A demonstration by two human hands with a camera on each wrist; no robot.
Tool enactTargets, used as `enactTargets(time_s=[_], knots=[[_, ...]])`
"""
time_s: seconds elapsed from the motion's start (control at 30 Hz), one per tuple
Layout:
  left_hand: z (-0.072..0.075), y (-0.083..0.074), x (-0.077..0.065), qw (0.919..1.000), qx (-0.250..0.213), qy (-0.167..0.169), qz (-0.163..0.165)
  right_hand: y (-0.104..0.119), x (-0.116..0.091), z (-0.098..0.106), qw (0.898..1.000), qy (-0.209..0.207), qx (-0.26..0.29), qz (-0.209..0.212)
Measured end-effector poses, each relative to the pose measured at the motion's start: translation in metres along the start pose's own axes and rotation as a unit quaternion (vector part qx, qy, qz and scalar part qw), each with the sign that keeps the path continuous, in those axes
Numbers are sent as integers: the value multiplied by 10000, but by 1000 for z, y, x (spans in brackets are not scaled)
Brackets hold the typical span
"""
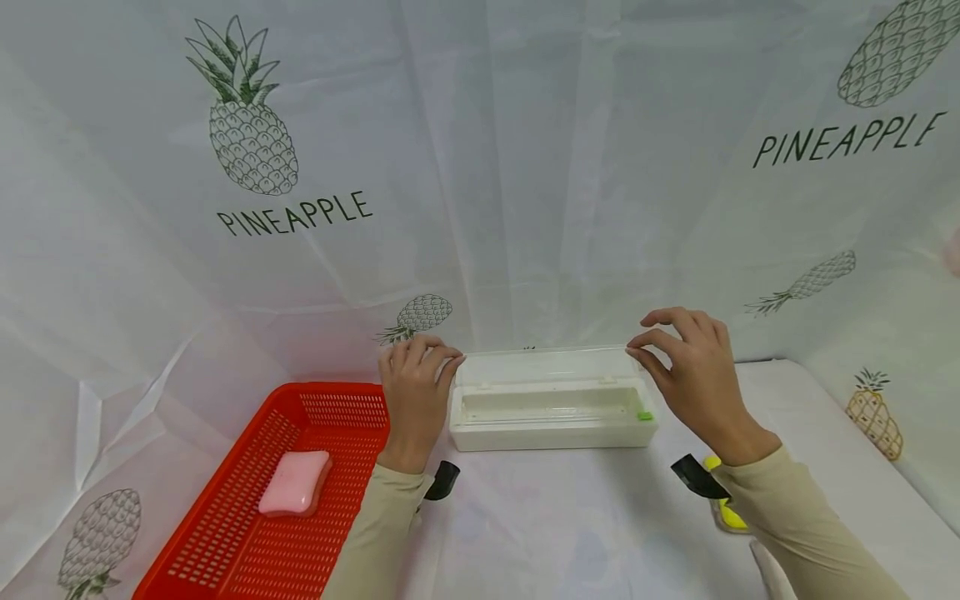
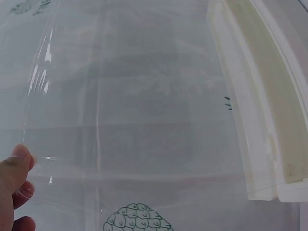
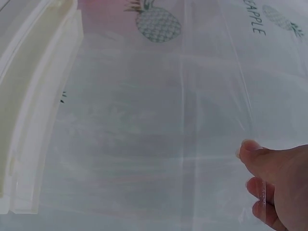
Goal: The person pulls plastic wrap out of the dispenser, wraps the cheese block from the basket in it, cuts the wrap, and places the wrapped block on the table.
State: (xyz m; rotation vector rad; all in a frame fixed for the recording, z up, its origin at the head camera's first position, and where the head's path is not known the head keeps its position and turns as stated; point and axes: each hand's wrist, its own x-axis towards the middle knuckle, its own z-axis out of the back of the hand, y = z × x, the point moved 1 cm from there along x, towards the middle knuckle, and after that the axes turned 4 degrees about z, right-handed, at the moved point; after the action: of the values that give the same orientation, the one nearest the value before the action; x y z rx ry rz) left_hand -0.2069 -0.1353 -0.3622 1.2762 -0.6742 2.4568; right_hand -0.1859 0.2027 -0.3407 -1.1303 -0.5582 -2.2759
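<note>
A sheet of clear cling film point(image 2: 41, 84) is stretched between both hands, its creases catching light. My left hand point(image 1: 415, 400) pinches one corner between thumb and fingers, left of a long white cling film dispenser point(image 1: 555, 438). At the other side, my right hand point(image 1: 697, 379) pinches the film's right edge between thumb and forefinger, its other fingers loosely bent. The dispenser's lid stands raised at the back, and a small green piece point(image 1: 645, 416) sits at its right end. In the right wrist view, the right thumb point(image 3: 255, 151) presses on the film's edge.
A red plastic basket point(image 1: 330, 389) stands at the left with a pink sponge point(image 1: 295, 483) in it. Partly under my right forearm lies a yellow object point(image 1: 731, 517), with a whitish item point(image 1: 768, 571) nearer. Pineapple-printed white cloth point(image 1: 525, 167) forms the backdrop.
</note>
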Motion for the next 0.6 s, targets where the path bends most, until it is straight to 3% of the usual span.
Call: enactTargets(time_s=[0.6], knots=[[9,-5,14,10000,8,35,-60,1,14,13,9999,-78,-8,72]])
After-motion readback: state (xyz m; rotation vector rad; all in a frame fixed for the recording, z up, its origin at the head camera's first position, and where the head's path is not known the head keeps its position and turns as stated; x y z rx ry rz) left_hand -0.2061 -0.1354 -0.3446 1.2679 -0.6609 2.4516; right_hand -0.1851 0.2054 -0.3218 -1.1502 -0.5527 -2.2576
